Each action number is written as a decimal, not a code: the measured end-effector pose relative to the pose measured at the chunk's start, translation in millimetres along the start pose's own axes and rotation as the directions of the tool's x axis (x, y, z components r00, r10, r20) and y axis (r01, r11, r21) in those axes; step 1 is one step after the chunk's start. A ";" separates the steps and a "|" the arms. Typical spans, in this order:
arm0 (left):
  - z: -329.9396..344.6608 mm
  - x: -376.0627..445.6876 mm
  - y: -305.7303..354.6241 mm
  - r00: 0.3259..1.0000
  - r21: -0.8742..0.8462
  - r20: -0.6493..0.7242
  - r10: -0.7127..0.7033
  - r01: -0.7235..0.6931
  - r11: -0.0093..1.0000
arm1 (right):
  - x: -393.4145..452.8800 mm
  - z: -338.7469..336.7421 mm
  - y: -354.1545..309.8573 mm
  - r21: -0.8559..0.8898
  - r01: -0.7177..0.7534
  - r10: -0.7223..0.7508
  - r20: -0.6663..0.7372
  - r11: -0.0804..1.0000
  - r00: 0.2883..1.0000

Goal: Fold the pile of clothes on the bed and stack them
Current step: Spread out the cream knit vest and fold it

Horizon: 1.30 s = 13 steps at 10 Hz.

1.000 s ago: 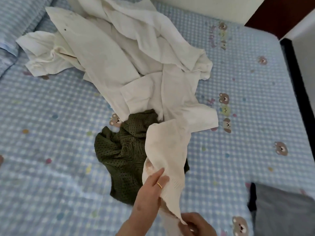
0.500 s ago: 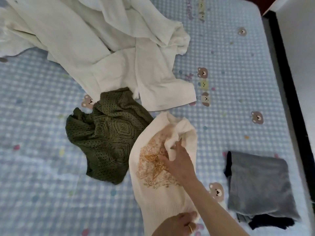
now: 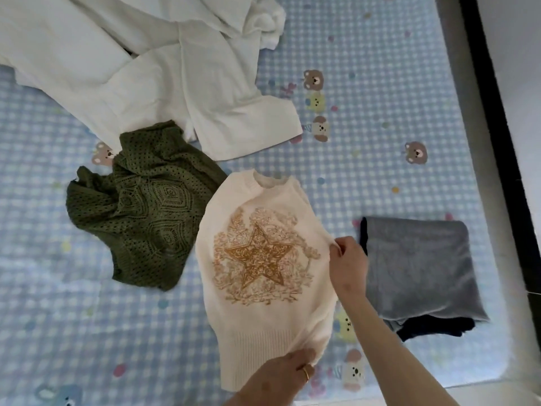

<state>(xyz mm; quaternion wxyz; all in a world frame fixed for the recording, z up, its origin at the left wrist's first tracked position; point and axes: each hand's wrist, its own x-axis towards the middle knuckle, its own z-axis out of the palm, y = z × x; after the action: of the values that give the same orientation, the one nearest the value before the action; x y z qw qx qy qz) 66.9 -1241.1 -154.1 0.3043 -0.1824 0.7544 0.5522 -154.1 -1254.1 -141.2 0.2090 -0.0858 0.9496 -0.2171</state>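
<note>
A cream knit sweater point(image 3: 263, 326) with a gold star print lies spread face up on the bed, neck away from me. My right hand point(image 3: 348, 263) pinches its right edge near the armhole. At the ribbed hem my left hand point(image 3: 281, 376), wearing a ring, grips the fabric. An olive green crochet top point(image 3: 140, 212) lies crumpled just left of the sweater. Several white garments point(image 3: 140, 63) are heaped beyond it. To the right sits a folded stack, grey cloth point(image 3: 418, 268) over a dark garment point(image 3: 439, 328).
The bed point(image 3: 380, 98) has a blue checked sheet with bear prints. Its right edge meets a dark frame point(image 3: 503, 142) and a pale floor. Bare sheet shows at the lower left and upper right.
The sweater went from hanging bunched in my hands to lying flat with the star showing. My right hand moved from its chest to its right edge. The view shifted right and down.
</note>
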 end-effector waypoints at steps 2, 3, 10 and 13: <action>-62.8 7.8 -6.6 0.940 0.328 -0.303 0.159 -0.053 0.943 | 23.2 -31.7 59.6 -0.073 -0.196 0.201 0.067 0.978 0.977; -130.5 42.3 -14.4 0.641 0.296 -0.742 0.197 0.049 0.954 | 48.2 -24.1 36.3 0.044 0.000 -0.002 0.049 0.999 0.999; -259.9 103.5 -90.7 0.687 0.190 -0.650 -0.325 0.561 0.806 | 115.0 43.6 -34.5 0.189 -0.003 -0.072 0.391 0.982 0.918; -285.7 9.4 -144.8 0.347 -0.128 -0.868 -0.356 0.536 0.835 | 98.2 58.9 -38.5 0.213 -0.061 -0.019 0.356 0.975 0.934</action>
<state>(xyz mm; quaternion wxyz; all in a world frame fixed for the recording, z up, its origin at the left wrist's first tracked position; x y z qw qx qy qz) 74.7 -1557.1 -206.3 0.0369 -0.6048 0.7678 0.2083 -213.9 -1335.5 -207.5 0.3879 -0.0898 0.8669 -0.2999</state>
